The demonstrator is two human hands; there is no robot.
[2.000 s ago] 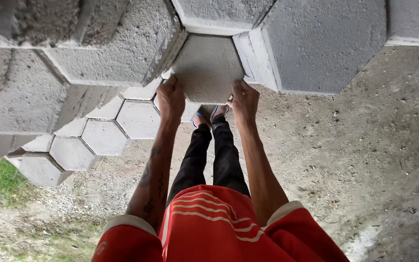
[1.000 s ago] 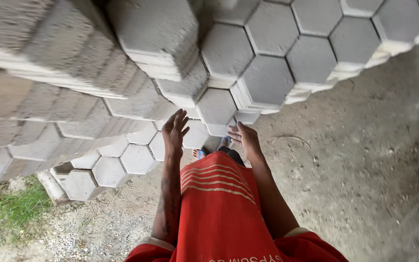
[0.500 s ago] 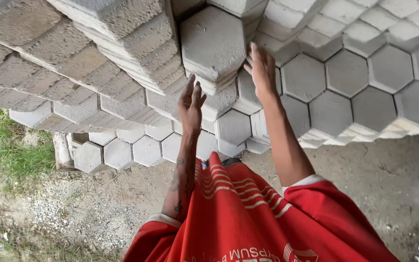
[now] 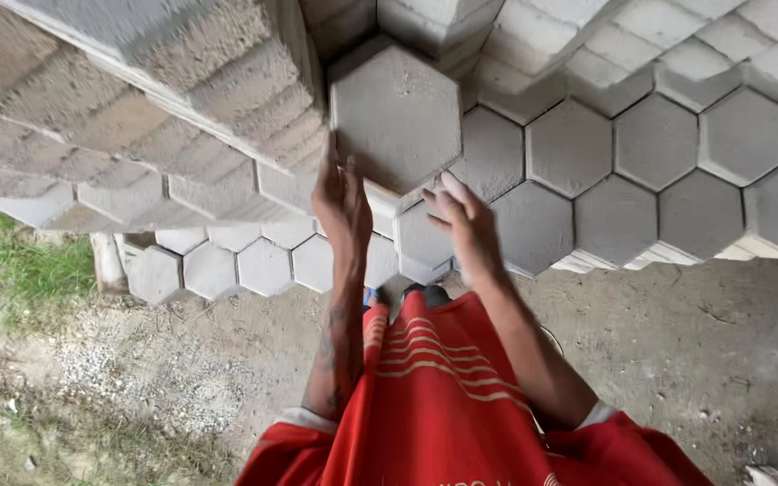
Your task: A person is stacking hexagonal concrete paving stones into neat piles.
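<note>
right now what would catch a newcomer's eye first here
The grey hexagonal block at top centre, with the left hand against its lower left edge and the right hand just below it. Stacked hexagonal pavers fill the right, and a red shirt the bottom.

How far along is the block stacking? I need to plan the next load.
Done: many grey hexagonal blocks already stand stacked in rows, and more lie in the tall stack on the left. In hand: one hexagonal block sits at the top of the pile, the left hand against its lower left edge and the right hand just below it. How many remain is not visible.
</note>
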